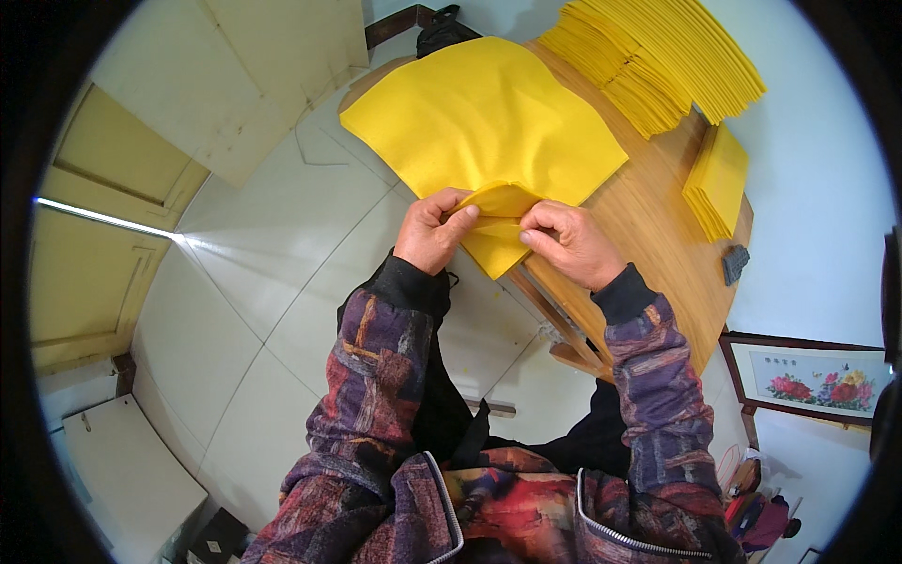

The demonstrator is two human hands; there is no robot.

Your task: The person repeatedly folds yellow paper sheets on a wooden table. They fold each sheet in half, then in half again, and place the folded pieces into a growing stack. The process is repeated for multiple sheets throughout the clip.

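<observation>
A large sheet of yellow felt-like fabric [489, 113] lies over the table, its near part hanging past the table's edge toward me. My left hand [435, 230] pinches the near part of the sheet between thumb and fingers. Close to its right, my right hand [569, 242] grips the same fabric, thumb and fingertips pressed together. Between the two hands the fabric is raised in a fold, with a pointed flap hanging below. The fingertips beneath the fabric are hidden.
The wooden table [658, 216] bears a tall stack of folded yellow fabric [658, 56] at the back right. A smaller yellow pile [718, 183] and a dark grey block [736, 264] sit near its right edge. A framed flower picture [813, 381] leans at the right. Tiled floor [282, 273] spreads left.
</observation>
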